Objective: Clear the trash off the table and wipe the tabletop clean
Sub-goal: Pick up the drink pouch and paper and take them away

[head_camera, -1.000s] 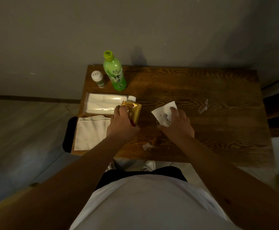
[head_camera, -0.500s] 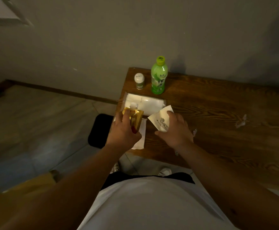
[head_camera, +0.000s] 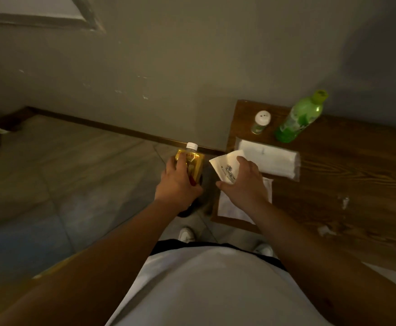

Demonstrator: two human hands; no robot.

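My left hand [head_camera: 178, 182] grips a small gold-labelled bottle [head_camera: 193, 161] with a white cap, held off the table's left edge above a dark bin [head_camera: 191, 208] on the floor. My right hand [head_camera: 244, 184] holds a white printed paper wrapper [head_camera: 225, 167] over the table's left edge. A white cloth [head_camera: 266, 196] lies on the wooden table [head_camera: 333, 184] under my right hand. Small scraps of paper [head_camera: 345, 202] lie on the tabletop to the right.
A pack of white tissues [head_camera: 274, 158] lies behind the cloth. A green bottle [head_camera: 298, 118] and a small white-capped jar [head_camera: 260, 122] stand at the table's back left corner by the wall. Tiled floor spreads to the left.
Both hands moved left with what they hold: the gold bottle went from above the table to beyond its left edge, over the bin. My view swung left.
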